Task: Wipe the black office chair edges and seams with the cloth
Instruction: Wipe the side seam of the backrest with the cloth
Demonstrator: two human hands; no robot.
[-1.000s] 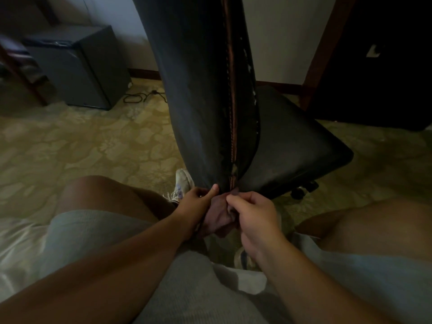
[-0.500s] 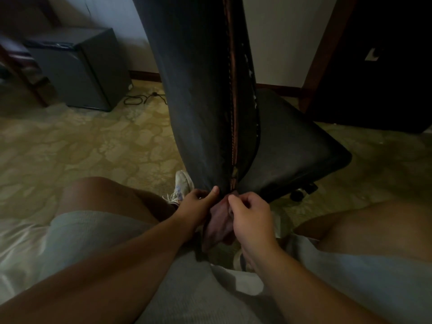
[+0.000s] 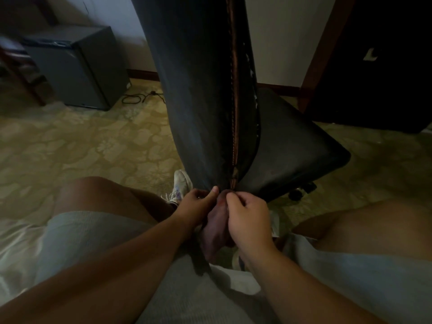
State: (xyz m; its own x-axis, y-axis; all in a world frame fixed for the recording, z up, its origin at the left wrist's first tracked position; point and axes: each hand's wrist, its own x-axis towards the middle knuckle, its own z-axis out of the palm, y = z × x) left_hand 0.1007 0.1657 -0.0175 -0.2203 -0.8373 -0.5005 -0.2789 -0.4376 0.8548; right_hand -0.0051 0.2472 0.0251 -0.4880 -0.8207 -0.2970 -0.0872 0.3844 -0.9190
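The black office chair (image 3: pixel 292 146) stands sideways in front of me, its tall backrest rising out of frame with a worn brownish seam (image 3: pixel 234 113) running down its edge. A dull pinkish-brown cloth (image 3: pixel 216 228) hangs at the bottom end of that seam, between my two hands. My left hand (image 3: pixel 195 206) pinches the lower edge of the backrest beside the cloth, thumb up against the chair. My right hand (image 3: pixel 247 220) is closed on the cloth's top and presses it to the seam's foot.
I sit with bare knees on either side, in grey shorts. A white sneaker (image 3: pixel 180 185) rests by the chair's base. A dark small fridge (image 3: pixel 74 66) and a cable (image 3: pixel 140 97) lie back left. A dark cabinet (image 3: pixel 374 66) stands right. The floor is patterned carpet.
Both hands have stayed at the foot of the seam, shifting only slightly. The cloth hangs a little lower between them.
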